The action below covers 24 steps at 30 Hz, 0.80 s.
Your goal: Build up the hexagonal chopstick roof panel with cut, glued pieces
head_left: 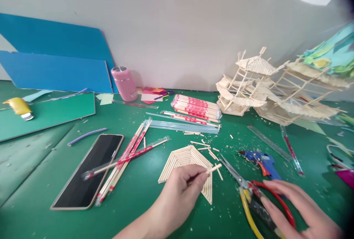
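My left hand (179, 198) pinches a short wooden stick (215, 168) over a fan-shaped panel of glued sticks (184, 159) lying on the green mat (143, 194). My right hand (298, 205) lies flat with spread fingers on the red and yellow handles of a pair of scissors (249, 191), whose blades point toward the panel. A blue glue gun (262, 160) lies just beyond the scissors. Short cut stick pieces (206, 146) are scattered past the panel.
A phone (88, 170) lies face up at the left beside wrapped chopsticks (125, 158). A chopstick pack (197, 107), a pink bottle (124, 83), a clear ruler (268, 142) and stick-built model houses (265, 87) stand farther back. Blue boards (55, 62) lean on the wall.
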Motion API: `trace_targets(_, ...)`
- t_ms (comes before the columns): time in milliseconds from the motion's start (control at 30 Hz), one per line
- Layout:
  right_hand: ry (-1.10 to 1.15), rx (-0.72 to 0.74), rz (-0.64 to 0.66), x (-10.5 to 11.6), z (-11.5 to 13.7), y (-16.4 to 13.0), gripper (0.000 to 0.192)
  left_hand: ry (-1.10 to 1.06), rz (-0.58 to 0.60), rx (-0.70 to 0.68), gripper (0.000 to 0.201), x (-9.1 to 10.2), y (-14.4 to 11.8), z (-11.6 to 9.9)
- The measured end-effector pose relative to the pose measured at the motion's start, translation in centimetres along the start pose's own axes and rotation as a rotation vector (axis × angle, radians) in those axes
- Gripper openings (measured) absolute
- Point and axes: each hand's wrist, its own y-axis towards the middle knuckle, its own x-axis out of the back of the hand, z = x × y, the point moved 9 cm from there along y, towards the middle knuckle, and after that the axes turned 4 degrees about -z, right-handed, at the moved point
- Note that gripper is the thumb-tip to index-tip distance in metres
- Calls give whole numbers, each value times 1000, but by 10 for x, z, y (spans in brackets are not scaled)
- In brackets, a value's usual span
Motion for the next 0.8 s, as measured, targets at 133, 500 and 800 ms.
trace_targets(133,320,70,228,-14,70,35,23,102,93,-11,29,-10,-5,-5)
trace_targets(500,559,75,738,-46,113,43,15,291,266,-125,24,-16,-14,-23)
trace_targets(800,867,-105,784,-54,104,30,29,427,311,-375,24,-17,-23,-49)
